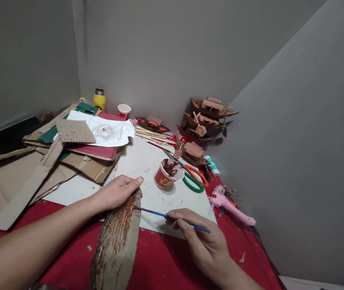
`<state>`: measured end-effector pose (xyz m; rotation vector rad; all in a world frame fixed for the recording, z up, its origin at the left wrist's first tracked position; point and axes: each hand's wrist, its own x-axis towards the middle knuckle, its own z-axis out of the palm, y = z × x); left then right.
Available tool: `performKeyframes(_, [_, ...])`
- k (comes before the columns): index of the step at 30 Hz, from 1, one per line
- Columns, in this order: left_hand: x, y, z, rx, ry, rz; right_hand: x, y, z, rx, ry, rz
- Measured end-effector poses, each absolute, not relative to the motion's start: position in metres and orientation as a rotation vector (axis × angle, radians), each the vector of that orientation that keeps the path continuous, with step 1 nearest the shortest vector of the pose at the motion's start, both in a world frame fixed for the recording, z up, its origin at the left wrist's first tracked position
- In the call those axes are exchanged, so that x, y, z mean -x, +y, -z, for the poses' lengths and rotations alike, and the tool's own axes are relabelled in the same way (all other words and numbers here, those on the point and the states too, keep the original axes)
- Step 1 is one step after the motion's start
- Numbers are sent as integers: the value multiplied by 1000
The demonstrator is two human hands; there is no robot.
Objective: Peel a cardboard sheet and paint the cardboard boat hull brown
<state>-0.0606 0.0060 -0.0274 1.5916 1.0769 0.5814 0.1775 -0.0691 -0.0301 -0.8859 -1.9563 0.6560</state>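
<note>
My left hand (117, 192) lies on the upper edge of a long curved piece of corrugated cardboard (115, 247), its fingers closed over that edge. The cardboard is partly covered with brown paint. My right hand (203, 239) pinches a thin blue paintbrush (172, 217). The brush tip touches the cardboard near its top. A red paper cup (167, 174) with brown paint inside stands just beyond the brush on a white sheet (147, 161).
A red cloth (165, 262) covers the table. Orange and green scissors (194, 177), a pink glue gun (230, 205), wooden sticks (152, 135) and several brown model boats (203, 121) lie at the back right. Stacked cardboard and paper (78, 141) fill the left. Grey walls close in behind and right.
</note>
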Motion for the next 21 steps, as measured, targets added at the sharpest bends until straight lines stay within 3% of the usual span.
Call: performKeyframes(21, [60, -1, 10, -1611, 878, -544, -185, -71, 34, 950, -1812, -512])
